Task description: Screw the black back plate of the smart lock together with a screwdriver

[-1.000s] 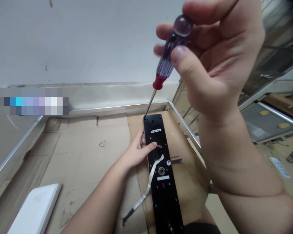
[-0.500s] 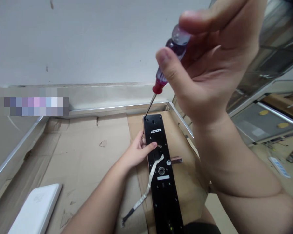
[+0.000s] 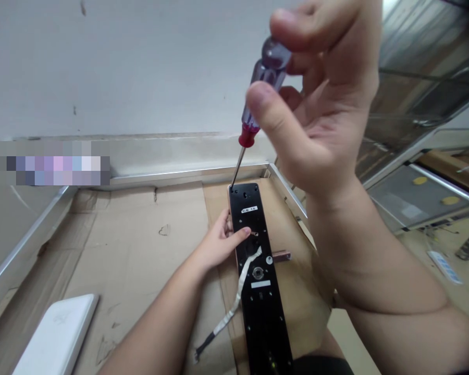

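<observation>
A long black lock panel lies lengthwise on cardboard, a white label near its far end and a flat ribbon cable trailing off its left side. My left hand grips the panel's left edge, thumb pressed on its face. My right hand is raised close to the camera, thumb and fingers pinched round the clear purple handle of a screwdriver with a red collar. The screwdriver's thin shaft slants down and its tip sits at the panel's far left corner.
Brown cardboard covers the table, bordered by a metal rail and a white wall. A white flat box lies at the near left. A small brown piece sits right of the panel. Glass shelving and clutter stand at the right.
My right hand's fingers shifted round the screwdriver handle, and the handle leaned slightly left. The tip stayed at the panel's corner. My left hand did not move.
</observation>
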Demonstrator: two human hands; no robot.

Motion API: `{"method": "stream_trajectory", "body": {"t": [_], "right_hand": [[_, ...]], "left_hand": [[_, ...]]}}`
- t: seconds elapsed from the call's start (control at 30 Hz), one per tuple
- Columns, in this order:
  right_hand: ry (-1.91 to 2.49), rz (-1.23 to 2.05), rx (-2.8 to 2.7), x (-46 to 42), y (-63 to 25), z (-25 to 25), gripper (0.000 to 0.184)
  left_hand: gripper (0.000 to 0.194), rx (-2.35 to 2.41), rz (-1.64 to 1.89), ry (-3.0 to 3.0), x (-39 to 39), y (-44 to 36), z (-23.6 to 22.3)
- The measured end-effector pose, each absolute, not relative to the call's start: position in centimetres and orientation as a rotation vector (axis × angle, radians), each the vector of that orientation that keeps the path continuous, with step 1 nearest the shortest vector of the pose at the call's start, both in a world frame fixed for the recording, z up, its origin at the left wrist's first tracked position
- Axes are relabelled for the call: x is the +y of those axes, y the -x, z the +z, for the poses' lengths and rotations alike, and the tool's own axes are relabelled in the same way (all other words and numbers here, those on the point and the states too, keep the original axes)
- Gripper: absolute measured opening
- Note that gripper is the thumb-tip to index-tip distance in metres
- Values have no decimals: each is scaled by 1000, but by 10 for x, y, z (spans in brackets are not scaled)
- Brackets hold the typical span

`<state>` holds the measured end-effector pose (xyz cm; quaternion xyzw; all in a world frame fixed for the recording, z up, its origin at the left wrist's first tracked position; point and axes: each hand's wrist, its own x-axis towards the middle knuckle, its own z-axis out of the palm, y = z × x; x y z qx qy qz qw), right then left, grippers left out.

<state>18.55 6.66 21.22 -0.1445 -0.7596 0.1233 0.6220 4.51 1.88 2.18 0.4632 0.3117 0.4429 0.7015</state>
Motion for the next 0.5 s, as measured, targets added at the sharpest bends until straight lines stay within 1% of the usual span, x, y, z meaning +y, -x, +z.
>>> {"method": "stream_trajectory", "body": {"t": [0.1, 0.17, 0.27, 0.43, 0.5], "right_hand": [[319, 229, -1686, 64, -182, 212, 22], [346, 174, -1676, 63, -180, 212, 21], [353, 85, -1639, 63, -179, 214, 25], [297, 239, -1592, 56, -179, 219, 15], [328, 216, -1590, 56, -179, 220, 11]], "left_hand": [[67, 688, 984, -1031, 19, -45, 22], [67, 681, 979, -1031, 19, -45, 21], [66, 671, 979, -1036, 19, -44, 20], [64, 679, 977, -1037, 19, -44, 20], [64, 681, 972, -1032, 19, -44, 21]]}}
